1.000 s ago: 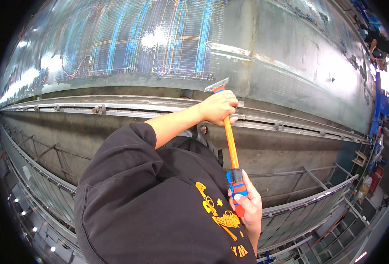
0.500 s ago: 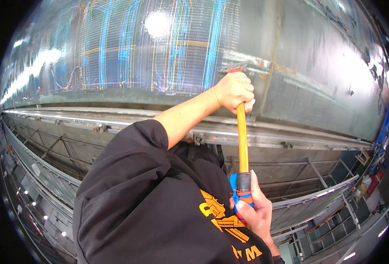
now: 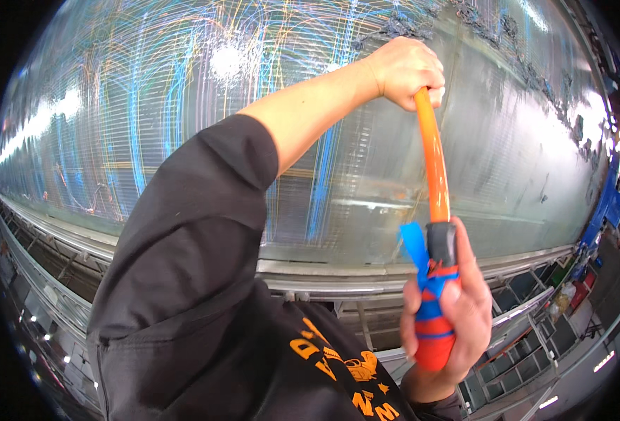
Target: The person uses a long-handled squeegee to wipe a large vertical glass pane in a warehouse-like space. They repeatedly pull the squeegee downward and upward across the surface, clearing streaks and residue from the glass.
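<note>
A long orange-handled tool [image 3: 433,168] stands nearly upright in front of me. My left hand [image 3: 408,69] is closed around its upper part, and the tool's head is hidden behind that fist. My right hand [image 3: 445,317] grips the lower end, which is wrapped in red, blue and black tape with a loose blue tape flap. Behind the tool rises a big shiny metal wall [image 3: 183,126] covered with fine scratches and coloured light streaks. My black sleeve with orange print fills the lower middle.
A metal rail ledge [image 3: 338,270] runs along the foot of the wall. Below it are steel frames and struts [image 3: 528,330]. Blue equipment [image 3: 608,203] stands at the far right.
Both hands have raised the tool upward along the wall. The left hand went from the rail level to high on the shiny surface, and the view tilted up with it.
</note>
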Motion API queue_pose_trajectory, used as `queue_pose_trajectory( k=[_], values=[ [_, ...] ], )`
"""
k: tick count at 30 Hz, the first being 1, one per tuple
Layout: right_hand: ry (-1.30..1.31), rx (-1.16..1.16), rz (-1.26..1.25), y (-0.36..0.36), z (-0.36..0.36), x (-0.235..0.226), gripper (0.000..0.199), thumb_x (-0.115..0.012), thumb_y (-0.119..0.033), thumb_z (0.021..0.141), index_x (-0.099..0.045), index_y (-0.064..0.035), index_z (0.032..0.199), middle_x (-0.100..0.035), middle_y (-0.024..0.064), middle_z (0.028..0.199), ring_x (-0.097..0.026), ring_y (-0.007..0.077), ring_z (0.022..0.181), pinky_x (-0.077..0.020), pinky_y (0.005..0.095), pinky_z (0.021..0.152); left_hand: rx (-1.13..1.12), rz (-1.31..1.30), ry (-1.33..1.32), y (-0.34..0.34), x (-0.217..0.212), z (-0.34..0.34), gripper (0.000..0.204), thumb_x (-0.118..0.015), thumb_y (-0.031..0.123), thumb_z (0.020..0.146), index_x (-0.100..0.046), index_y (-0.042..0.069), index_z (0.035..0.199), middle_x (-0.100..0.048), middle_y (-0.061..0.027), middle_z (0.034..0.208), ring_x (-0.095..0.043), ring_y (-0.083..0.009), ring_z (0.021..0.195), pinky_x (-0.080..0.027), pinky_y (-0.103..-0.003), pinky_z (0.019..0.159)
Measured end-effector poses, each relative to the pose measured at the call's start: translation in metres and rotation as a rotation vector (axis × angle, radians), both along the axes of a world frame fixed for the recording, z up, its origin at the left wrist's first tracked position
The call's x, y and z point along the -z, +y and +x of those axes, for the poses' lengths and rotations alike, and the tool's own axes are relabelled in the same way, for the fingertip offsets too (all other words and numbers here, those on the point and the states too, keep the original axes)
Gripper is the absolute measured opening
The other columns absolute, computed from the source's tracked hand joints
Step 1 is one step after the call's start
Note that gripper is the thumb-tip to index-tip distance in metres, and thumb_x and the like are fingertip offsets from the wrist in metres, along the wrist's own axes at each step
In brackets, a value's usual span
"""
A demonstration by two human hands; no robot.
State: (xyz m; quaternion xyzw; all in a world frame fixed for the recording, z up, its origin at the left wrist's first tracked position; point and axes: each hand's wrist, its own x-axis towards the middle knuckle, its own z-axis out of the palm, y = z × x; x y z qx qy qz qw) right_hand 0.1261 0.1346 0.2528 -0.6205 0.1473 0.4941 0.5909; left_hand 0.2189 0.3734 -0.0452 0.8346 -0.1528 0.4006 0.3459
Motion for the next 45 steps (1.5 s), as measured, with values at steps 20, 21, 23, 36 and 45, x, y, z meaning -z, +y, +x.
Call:
queue_pose_trajectory(
  k=[20,21,23,36,45],
  values=[
    [-1.458,-0.842,-0.4,-0.31,-0.324,-0.04,0.051,-0.083,0.0,0.076,-0.074,-0.0049,0.126,-0.069,0.0169,0.116,-0.066,0.0379,0.097,-0.0538,0.0456,0.084,0.039,0.039,0.56,-0.22,-0.095,-0.422,0.036,-0.084,0.04,0.086,-0.065,0.012,0.074,-0.064,-0.006,0.092,-0.062,-0.0292,0.096,-0.048,-0.045,0.089],
    [-1.446,-0.845,-0.371,-0.318,-0.345,-0.034,0.05,-0.083,-0.001,0.077,-0.074,-0.0053,0.126,-0.069,0.0162,0.116,-0.066,0.0373,0.098,-0.0537,0.045,0.084,0.033,0.074,0.599,-0.229,-0.089,-0.451,0.035,-0.083,0.039,0.088,-0.065,0.012,0.074,-0.064,-0.0052,0.09,-0.063,-0.0283,0.095,-0.047,-0.045,0.089],
    [-1.115,-0.713,-0.27,-0.341,-0.384,-0.034,0.051,-0.082,-0.002,0.082,-0.072,-0.0043,0.133,-0.066,0.0178,0.123,-0.067,0.0336,0.106,-0.054,0.0423,0.092,0.004,0.113,0.601,-0.248,-0.086,-0.492,0.034,-0.081,0.038,0.09,-0.065,0.012,0.074,-0.064,-0.0037,0.086,-0.063,-0.0271,0.093,-0.047,-0.044,0.089],
    [-0.324,-0.019,0.032,-0.331,-0.542,0.002,0.056,-0.069,-0.004,0.098,-0.057,0.005,0.152,-0.07,0.0118,0.131,-0.064,0.0134,0.111,-0.051,0.0279,0.1,0.133,0.176,0.537,-0.23,-0.113,-0.569,0.047,-0.085,0.052,0.085,-0.064,0.011,0.074,-0.064,-0.0075,0.089,-0.062,-0.0309,0.091,-0.047,-0.043,0.089],
    [-0.185,0.156,-0.128,-0.195,-0.599,-0.007,0.06,-0.068,-0.003,0.096,-0.055,0.0038,0.154,-0.068,0.004,0.117,-0.059,0.0064,0.093,-0.0504,0.023,0.087,0.31,0.176,0.537,-0.144,-0.065,-0.571,0.041,-0.08,0.034,0.089,-0.059,0.01,0.063,-0.056,-0.0082,0.072,-0.058,-0.0316,0.081,-0.047,-0.043,0.083]
  ],
)
